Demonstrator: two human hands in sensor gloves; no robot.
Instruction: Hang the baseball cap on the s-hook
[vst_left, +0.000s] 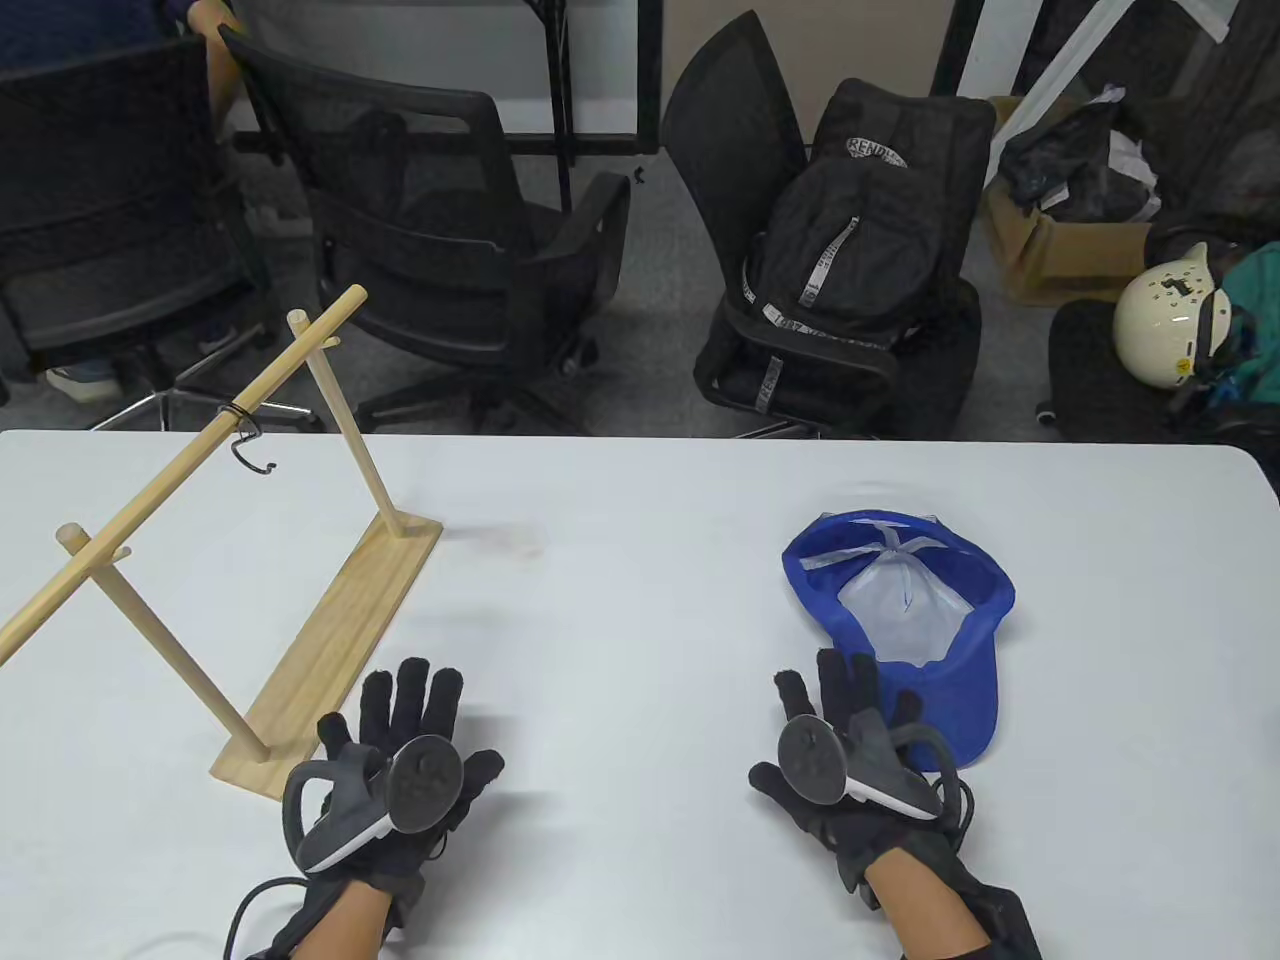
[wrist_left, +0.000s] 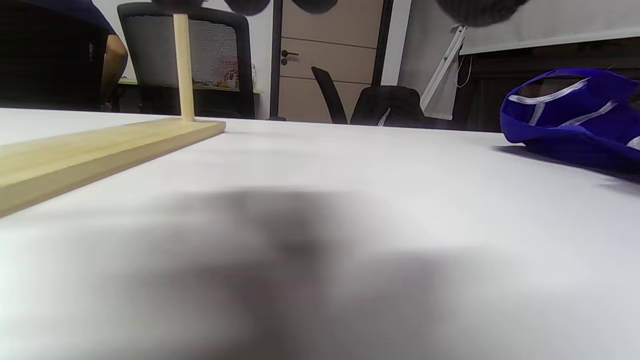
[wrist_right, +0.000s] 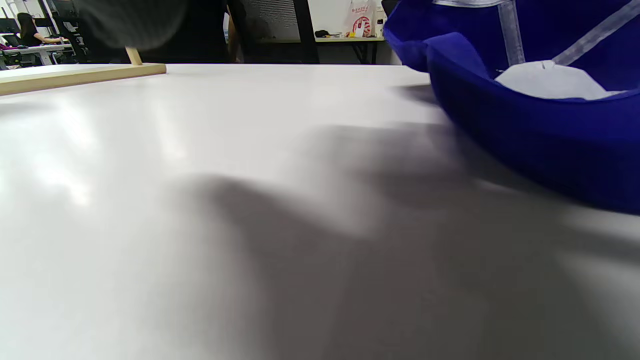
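Cap (vst_left: 905, 620) is seen upside down on table (vst_left: 640, 560), R side, brim toward R hand (vst_left: 850, 760). R fingers spread flat, at brim edge; contact can't be told. L hand (vst_left: 400, 760) flat, fingers apart, by rack (vst_left: 330, 630) base. Hook (vst_left: 245, 440) hung on rail, w/o load.

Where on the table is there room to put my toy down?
The widest bare stretch of table lies in the middle, between the wooden rack and the blue cap, and on to the far edge. It is crowded near the front: the left hand sits by the rack's base, the right hand against the cap's brim.
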